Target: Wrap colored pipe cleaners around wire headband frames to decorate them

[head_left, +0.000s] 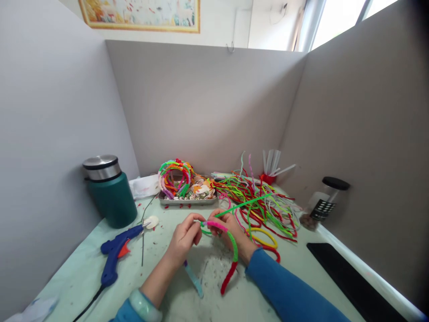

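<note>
Pink-green-red fuzzy strip (235, 250) (curved) against right hand (235, 227)

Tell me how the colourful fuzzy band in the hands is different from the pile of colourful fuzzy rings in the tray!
The multicoloured fuzzy band is held in the left hand and right hand; the multicoloured fuzzy rings sit in the silver metal tray. The band is an open curve with its red end hanging; the rings look closed. Both look fuzzy and bright.

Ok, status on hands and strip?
Left hand and right hand pinching multicolored fuzzy strip. Green stem sticks out beyond. Blue glue gun off left.
</note>
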